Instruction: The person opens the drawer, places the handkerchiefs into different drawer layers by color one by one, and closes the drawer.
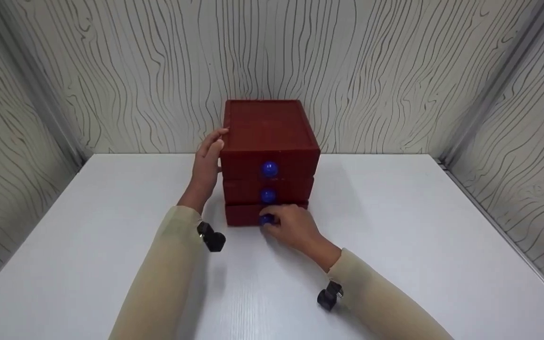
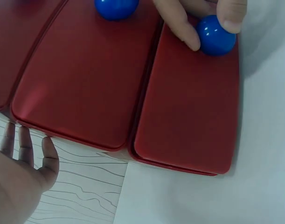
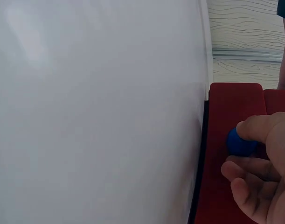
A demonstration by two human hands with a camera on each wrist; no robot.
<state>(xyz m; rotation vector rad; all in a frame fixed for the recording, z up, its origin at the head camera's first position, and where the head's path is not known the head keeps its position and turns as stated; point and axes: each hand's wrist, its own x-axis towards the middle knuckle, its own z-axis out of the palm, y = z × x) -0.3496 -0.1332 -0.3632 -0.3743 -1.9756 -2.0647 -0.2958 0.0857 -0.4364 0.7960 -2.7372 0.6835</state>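
Note:
A red three-drawer cabinet stands on the white table, one round blue knob on each drawer. My right hand pinches the bottom knob between thumb and fingers; in the right wrist view the thumb lies on this knob and the other fingers curl beside it. The bottom drawer sits about flush with those above. My left hand rests against the cabinet's left side, a finger reaching its top edge. In the left wrist view, the fingers of the left hand are extended at the cabinet's side.
The middle knob and top knob are above the right hand. White table surface stretches to both sides and in front. A wood-grain patterned wall rises behind the cabinet, with similar panels at left and right.

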